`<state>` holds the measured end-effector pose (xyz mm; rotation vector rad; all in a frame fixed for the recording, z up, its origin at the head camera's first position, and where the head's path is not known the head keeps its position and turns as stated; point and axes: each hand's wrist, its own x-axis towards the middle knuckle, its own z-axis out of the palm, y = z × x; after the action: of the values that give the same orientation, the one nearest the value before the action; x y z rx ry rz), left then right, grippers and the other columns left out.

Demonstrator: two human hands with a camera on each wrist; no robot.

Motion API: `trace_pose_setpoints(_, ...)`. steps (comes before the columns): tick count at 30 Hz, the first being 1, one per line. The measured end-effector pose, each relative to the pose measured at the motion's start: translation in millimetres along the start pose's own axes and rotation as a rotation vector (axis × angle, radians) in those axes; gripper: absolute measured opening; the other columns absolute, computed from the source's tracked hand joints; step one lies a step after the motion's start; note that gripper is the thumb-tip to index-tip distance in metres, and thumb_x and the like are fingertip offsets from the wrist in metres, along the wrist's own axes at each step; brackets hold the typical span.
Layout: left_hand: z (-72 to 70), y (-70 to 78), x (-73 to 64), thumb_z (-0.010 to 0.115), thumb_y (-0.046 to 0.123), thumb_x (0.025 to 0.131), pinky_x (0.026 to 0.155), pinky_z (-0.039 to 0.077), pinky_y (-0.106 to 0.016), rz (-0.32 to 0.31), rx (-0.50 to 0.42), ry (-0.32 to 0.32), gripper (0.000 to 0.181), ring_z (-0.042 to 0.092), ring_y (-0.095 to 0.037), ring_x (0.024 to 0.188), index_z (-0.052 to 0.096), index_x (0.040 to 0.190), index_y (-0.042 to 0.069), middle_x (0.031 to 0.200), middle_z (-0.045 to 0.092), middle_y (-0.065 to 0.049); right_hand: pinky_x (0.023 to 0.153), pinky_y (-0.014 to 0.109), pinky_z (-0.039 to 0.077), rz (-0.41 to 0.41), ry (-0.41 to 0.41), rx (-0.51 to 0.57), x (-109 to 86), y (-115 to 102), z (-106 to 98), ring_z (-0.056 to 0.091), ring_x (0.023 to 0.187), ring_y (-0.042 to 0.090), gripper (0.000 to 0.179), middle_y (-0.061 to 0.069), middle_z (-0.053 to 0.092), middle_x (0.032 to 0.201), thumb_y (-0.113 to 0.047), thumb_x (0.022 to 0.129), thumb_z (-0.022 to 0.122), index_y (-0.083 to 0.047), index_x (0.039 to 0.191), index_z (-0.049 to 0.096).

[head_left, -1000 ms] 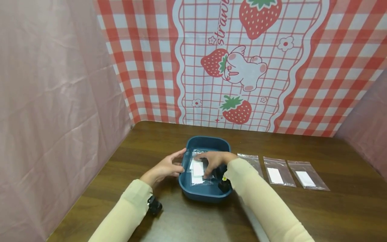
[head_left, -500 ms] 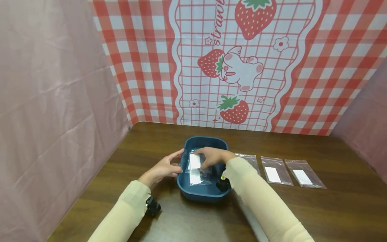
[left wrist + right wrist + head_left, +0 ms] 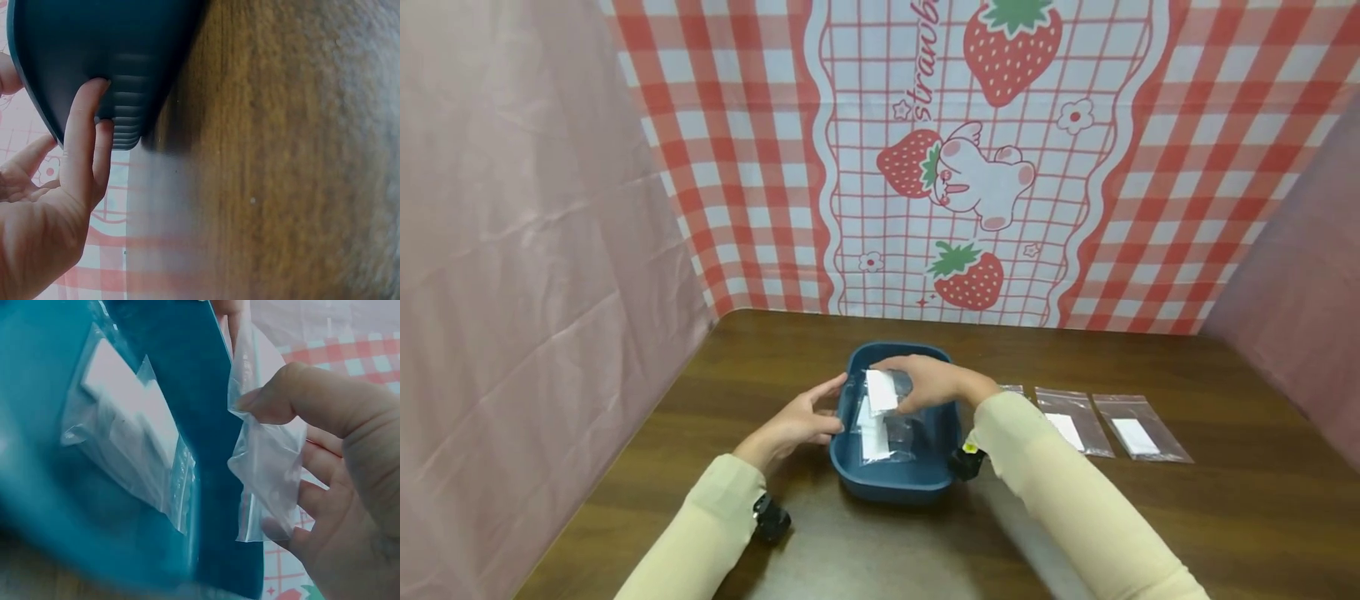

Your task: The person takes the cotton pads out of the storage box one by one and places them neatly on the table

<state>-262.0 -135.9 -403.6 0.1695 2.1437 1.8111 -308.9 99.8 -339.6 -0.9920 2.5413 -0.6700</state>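
A dark blue plastic box (image 3: 897, 492) stands on the table, with several clear zip bags (image 3: 874, 443) holding white pieces lying inside. My right hand (image 3: 928, 383) pinches another clear zip bag (image 3: 269, 469) between thumb and fingers. It also has a white rectangular piece (image 3: 882, 392) in it, and in the head view it overlaps the box's far half. My left hand (image 3: 797, 423) is at the box's left side. In the left wrist view, its fairly straight fingers (image 3: 81, 140) touch the ribbed outer wall (image 3: 128, 103), with another fingertip at the rim.
To the right of the box, zip bags with white pieces lie in a row on the brown wooden table (image 3: 1225, 517), including one bag (image 3: 1138, 433) at the far right. A strawberry-patterned checked cloth (image 3: 760, 167) hangs behind, and a pink cloth (image 3: 535, 292) at the left.
My right hand has raised one zip bag up from the others in the box. The left hand stays at the box's side. The head view has shifted slightly.
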Motion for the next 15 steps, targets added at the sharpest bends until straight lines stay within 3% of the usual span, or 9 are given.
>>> trace_pose_setpoints(7,1.9,0.2,-0.2,0.063,-0.004,0.077,0.075,0.053,-0.041,-0.006,-0.003,0.019,0.078,0.052,-0.033,0.111,0.034,0.145,0.023,0.138,0.037,-0.014,0.094,0.044,0.04,-0.11,0.087,0.008,-33.1,7.1,1.3,0.041,0.123,0.023,0.072,0.007,0.042,0.14,-0.011,0.075,0.072,-0.011,0.141,0.041)
trace_pose_setpoints(15,2.9,-0.1,1.2,0.063,-0.005,0.075,0.074,0.052,-0.041,0.012,-0.005,0.004,0.08,0.053,-0.033,0.109,0.034,0.146,0.019,0.139,0.036,-0.016,0.097,0.052,0.036,-0.082,0.208,0.048,-77.3,12.1,12.1,0.038,0.126,0.029,0.075,0.008,0.041,0.141,-0.015,0.077,0.074,-0.016,0.143,0.039)
